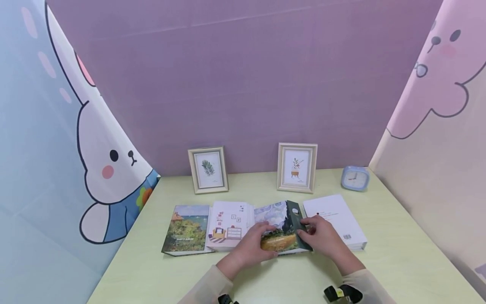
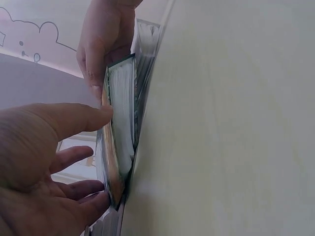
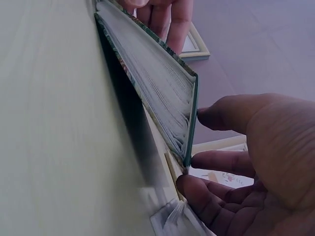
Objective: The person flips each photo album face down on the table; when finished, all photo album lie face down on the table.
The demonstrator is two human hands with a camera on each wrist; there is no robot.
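Observation:
A photo album (image 1: 279,228) with a painted landscape cover and dark green spine lies tilted, its spine side raised off the table. My left hand (image 1: 251,245) holds it at the left, thumb on the lower edge and fingers at the cover. At the spine, my right hand (image 1: 322,236) grips the album with thumb and fingertips, some of them by its lower corner. The album's page edges (image 3: 152,64) face the right wrist view. In the left wrist view, the left thumb (image 2: 81,120) touches the cover's edge beside the pages (image 2: 122,108).
Left of it lie a white album (image 1: 232,228) with furniture drawings and a green landscape album (image 1: 187,230). A white book (image 1: 338,221) lies to the right. Behind stand two picture frames, the left frame (image 1: 193,173) and right frame (image 1: 281,169), and a blue clock (image 1: 355,178).

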